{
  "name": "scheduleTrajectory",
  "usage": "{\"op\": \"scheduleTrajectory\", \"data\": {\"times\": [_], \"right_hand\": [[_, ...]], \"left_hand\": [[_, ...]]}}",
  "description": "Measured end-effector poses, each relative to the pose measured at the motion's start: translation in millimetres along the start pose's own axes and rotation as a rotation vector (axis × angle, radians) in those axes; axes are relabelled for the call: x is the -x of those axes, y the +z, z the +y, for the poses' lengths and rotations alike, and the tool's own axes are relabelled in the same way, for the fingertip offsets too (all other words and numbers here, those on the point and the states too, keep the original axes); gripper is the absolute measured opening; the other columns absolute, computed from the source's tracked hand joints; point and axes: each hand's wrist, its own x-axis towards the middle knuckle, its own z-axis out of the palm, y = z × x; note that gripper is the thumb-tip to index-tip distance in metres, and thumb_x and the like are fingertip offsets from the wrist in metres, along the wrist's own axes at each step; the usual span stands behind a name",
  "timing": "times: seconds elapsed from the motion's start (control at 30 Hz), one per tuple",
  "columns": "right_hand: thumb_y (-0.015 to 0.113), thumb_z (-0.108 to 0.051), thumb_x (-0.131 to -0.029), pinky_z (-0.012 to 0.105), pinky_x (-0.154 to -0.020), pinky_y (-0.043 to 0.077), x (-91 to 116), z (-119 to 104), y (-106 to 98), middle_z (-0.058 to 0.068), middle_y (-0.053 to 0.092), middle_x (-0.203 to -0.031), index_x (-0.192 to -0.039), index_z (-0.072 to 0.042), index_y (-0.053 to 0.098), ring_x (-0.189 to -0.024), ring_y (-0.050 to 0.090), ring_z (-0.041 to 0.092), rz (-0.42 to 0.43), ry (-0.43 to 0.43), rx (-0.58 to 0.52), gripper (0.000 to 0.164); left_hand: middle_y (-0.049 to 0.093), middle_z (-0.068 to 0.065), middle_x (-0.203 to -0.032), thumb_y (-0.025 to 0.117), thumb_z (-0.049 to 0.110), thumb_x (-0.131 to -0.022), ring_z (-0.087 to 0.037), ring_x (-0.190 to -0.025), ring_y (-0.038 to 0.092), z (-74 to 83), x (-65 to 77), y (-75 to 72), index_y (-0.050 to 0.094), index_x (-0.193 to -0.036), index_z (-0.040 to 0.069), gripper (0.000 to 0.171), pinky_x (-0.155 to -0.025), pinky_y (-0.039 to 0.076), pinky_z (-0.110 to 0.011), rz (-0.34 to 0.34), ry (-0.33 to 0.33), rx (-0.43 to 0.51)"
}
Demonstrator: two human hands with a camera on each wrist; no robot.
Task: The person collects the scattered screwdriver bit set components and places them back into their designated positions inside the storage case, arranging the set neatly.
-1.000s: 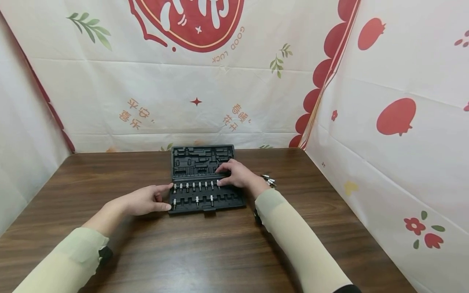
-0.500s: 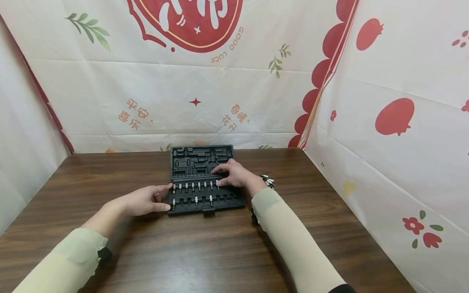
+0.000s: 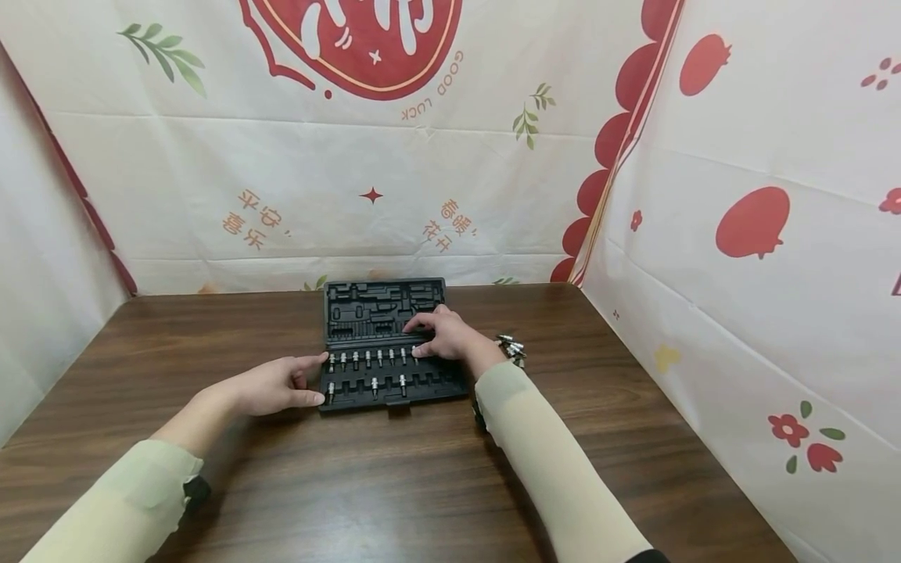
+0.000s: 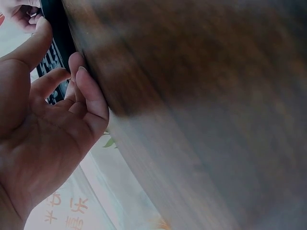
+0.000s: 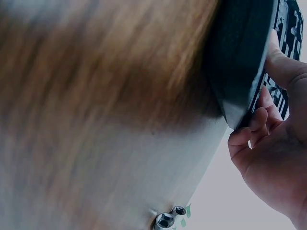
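An open black socket case [image 3: 383, 396] lies on the table. In its lower half, several chrome bit sockets [image 3: 380, 358] stand in the upper row, and three more, including a middle bit socket [image 3: 375, 386], sit in the lower row. My left hand [image 3: 271, 385] rests its thumb and index fingertips against the case's left edge. At the right end of the upper row, my right hand [image 3: 450, 336] presses its thumb on the last socket. The index finger reaches over the hinge, apart from the thumb. From the right wrist, the palm shows beside the case's side wall [image 5: 242, 62].
To the right of the case lies a small pile of loose bit sockets [image 3: 511, 348], partly behind the right forearm. The case's lid [image 3: 383, 309] leans back, showing moulded recesses. Printed cloth [image 3: 373, 227] hangs behind the brown wooden table [image 3: 317, 485].
The head view has drifted slightly, shifting the scene left. My right index finger has reached a little further left over the hinge. Both hands otherwise stay in place.
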Motion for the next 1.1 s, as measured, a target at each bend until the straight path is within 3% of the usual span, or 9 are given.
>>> {"op": "scheduleTrajectory", "data": {"times": [0.47, 0.77, 1.1], "right_hand": [[0.083, -0.033, -0.100, 0.056, -0.122, 0.041, -0.7, -2.1, -0.8, 0.015, 0.050, -0.144, -0.140, -0.036, 0.071, -0.138, 0.044, 0.036, 0.009, 0.010, -0.004, 0.041], [0.083, -0.034, -0.101, 0.053, -0.117, 0.042, 1.6, 6.9, -3.0, 0.011, 0.050, -0.137, -0.144, -0.034, 0.073, -0.121, 0.045, 0.029, -0.018, -0.029, -0.061, 0.045], [0.079, -0.033, -0.104, 0.049, -0.112, 0.042, 3.9, 4.7, -7.4, 0.010, 0.050, -0.136, -0.146, -0.033, 0.072, -0.117, 0.046, 0.027, -0.049, -0.031, -0.076, 0.042]], "left_hand": [[0.058, -0.003, -0.084, 0.079, 0.031, -0.103, -0.016, -0.075, 0.052, 0.5, -0.3, -0.9, 0.036, -0.169, -0.003, 0.086, -0.073, 0.042, -0.033, 0.001, -0.002, 0.011], [0.060, -0.003, -0.085, 0.080, 0.033, -0.103, -0.014, -0.075, 0.052, 1.5, -0.2, -1.3, 0.037, -0.169, -0.002, 0.086, -0.075, 0.043, -0.032, 0.001, -0.005, -0.006], [0.059, -0.003, -0.085, 0.080, 0.031, -0.103, -0.016, -0.076, 0.052, 1.9, 0.5, -0.5, 0.037, -0.168, -0.004, 0.086, -0.075, 0.043, -0.033, 0.002, 0.001, 0.002]]}}
